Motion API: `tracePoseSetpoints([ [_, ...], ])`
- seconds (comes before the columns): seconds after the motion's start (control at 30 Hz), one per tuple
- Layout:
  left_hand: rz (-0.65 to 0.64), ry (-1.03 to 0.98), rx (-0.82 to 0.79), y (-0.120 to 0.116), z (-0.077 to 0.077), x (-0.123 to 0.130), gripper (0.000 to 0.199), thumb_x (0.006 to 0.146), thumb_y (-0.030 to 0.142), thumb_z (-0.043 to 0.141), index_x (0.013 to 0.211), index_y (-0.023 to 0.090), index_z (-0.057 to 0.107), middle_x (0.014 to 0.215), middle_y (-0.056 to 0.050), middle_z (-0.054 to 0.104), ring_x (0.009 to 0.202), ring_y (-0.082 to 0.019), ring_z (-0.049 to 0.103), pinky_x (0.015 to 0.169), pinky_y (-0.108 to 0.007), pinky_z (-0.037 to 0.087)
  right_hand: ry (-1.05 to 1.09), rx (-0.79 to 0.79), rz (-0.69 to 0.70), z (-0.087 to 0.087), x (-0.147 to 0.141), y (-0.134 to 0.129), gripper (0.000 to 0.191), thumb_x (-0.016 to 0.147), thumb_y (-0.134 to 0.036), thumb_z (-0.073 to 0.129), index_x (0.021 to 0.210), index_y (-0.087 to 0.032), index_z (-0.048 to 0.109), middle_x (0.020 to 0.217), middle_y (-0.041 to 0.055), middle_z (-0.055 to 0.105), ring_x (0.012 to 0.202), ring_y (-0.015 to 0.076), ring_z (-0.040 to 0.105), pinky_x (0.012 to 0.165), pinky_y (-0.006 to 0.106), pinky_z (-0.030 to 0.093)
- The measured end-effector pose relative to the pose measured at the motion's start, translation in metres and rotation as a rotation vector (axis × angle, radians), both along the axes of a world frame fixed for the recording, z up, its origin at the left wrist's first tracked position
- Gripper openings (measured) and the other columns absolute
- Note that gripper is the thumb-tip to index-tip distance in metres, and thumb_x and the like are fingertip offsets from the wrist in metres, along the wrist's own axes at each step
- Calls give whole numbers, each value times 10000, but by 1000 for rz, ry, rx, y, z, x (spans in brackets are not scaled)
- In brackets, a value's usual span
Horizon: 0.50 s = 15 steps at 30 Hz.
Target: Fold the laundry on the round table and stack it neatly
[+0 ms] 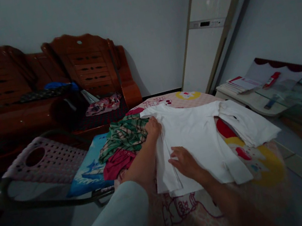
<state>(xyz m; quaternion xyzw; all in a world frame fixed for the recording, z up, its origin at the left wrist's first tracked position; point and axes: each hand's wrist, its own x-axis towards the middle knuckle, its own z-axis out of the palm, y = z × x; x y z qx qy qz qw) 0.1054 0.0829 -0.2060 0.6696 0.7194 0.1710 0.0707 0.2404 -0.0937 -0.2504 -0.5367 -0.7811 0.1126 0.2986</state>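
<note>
Grey-white wall point(146, 20) behind, dim light. Clock centred on the shirt, 12 at top of view. Largest first.

Wooden bench point(85, 58): 10 to 11 o'clock, against the wall. Air conditioner point(203, 10): 1 o'clock, tall, white. Table point(207, 98): under the work, round edge, patterned pink cover. Chair point(58, 166): 9 o'clock, woven back. Desk point(274, 103): 2 to 3 o'clock, papers on top.

Shirt point(192, 133): white, spread flat on the table, neck toward 12, hem toward 6. Near its 3 o'clock side, folded white cloth point(248, 123). At 9 to 10 o'clock, a crumpled green check cloth point(128, 134); below it, magenta cloth point(120, 161).

Left hand point(152, 127): at the shirt's 10 o'clock shoulder, fingers curled on the fabric; pinching or only pressing, cannot tell. Right hand point(185, 163): fingers spread, grasping nothing, over the shirt's lower 8 o'clock part.

Step in hand, judged: laying the 9 o'clock sleeve flat along the body. Next move calls for a steady shoulder edge and light smoothing toward the hem.
</note>
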Motion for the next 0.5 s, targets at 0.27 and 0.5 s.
tracePoseSetpoints([
  [0.27,173,-426,52,31,-8,-54,187,821,173,550,894,116,712,869,-97,736,802,-194,679,665,-232,461,188,-28,-65,2,-32,-18,100,706,-108,632,753,-188,594,969,92,672,997,231,582,923,370,438],
  [0.5,138,-496,125,38,7,-51,276,846,269,520,957,129,731,883,-60,736,791,-175,667,679,-234,471,670,-436,-39,27,-34,-19,319,672,-177,587,987,-146,633,522,-92,427,478,94,386,492,228,295],
])
